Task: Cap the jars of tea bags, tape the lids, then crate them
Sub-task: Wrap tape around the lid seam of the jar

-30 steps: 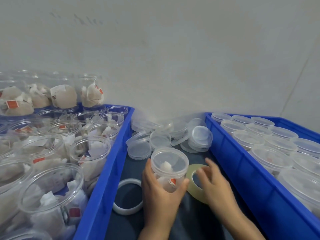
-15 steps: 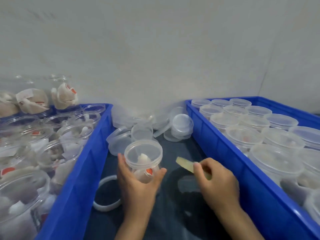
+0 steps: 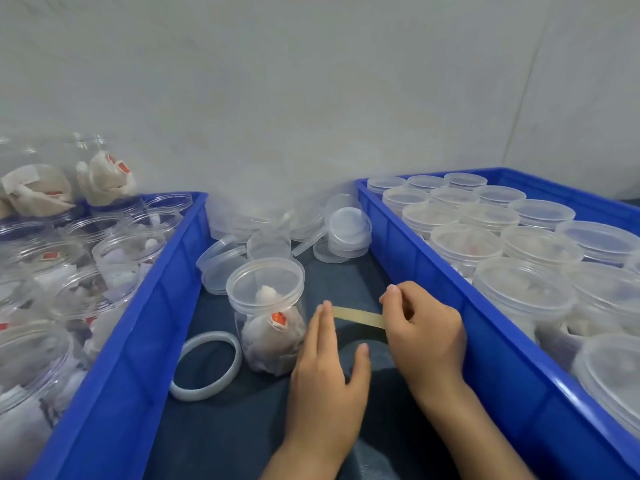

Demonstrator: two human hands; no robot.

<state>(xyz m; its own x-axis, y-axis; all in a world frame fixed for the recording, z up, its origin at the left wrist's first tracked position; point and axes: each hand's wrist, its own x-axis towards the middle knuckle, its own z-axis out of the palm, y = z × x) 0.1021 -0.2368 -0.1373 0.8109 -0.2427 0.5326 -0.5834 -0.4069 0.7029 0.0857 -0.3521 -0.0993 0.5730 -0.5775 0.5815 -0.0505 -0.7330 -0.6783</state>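
— Right hand [image 3: 424,327] pinches one end of a tape strip [image 3: 360,317]; left hand [image 3: 327,362], fingers straight, touches the other end beside the capped jar [image 3: 268,313].

— So the taping step?

— Seemingly. Next the strip must reach the lid's edge and be pressed flat.

— And the jar?

— Clear plastic, upright on the dark surface [image 3: 225,434] between two blue crates, tea bags inside.
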